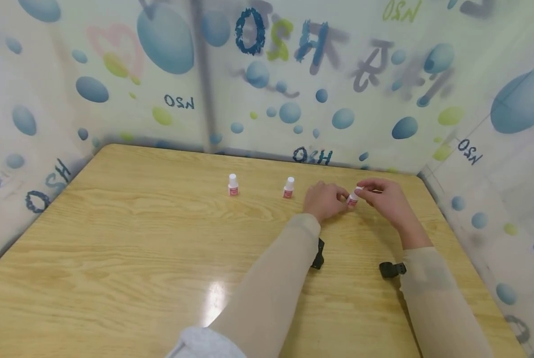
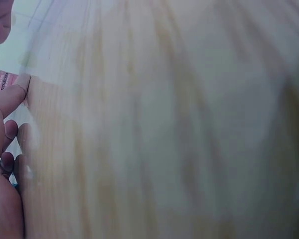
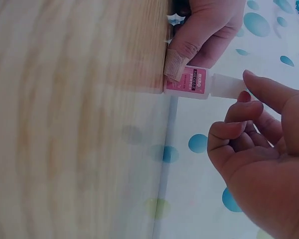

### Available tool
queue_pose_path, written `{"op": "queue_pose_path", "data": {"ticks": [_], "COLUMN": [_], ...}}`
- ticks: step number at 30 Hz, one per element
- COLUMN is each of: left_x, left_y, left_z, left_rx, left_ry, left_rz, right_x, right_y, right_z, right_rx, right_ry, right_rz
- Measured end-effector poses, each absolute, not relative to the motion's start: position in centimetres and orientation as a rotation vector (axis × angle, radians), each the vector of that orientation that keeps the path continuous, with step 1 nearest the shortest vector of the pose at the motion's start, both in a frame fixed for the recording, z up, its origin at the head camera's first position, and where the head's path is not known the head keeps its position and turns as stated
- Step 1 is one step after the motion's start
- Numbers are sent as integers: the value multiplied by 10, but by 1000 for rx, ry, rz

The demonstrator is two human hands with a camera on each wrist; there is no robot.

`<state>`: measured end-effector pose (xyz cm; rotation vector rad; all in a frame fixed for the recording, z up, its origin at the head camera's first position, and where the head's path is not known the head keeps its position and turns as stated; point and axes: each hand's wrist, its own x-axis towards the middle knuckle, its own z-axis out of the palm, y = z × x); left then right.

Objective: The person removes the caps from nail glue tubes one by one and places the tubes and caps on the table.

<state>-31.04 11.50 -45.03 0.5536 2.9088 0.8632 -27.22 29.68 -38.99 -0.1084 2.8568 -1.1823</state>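
A small white bottle of nail glue with a pink label stands on the table at the right, tilted a little in the head view. My left hand holds its lower body, the thumb pressing near the base. The white cap is between the thumb and forefinger of my right hand, pinched at its top end. In the left wrist view the bottle's label shows only at the left edge, beside the left hand. Cap and body are together.
Two similar bottles stand upright left of the hands, one nearer and one farther left. The wooden table meets patterned walls at the back and sides. Dark wrist cameras hang at both sleeves.
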Motion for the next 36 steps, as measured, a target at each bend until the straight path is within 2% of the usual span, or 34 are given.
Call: {"op": "queue_pose_path", "data": {"ticks": [11, 36], "left_x": [-311, -311], "left_y": [115, 116], "left_z": [-452, -448], "left_rx": [545, 537], "left_ry": [2894, 2885], "left_rz": [860, 795], "right_x": [-271, -271], "right_y": [295, 304], "right_z": [-389, -390], "right_rx": [-93, -125], "right_ry": [2937, 2859], "right_rz": [-1033, -1095]}}
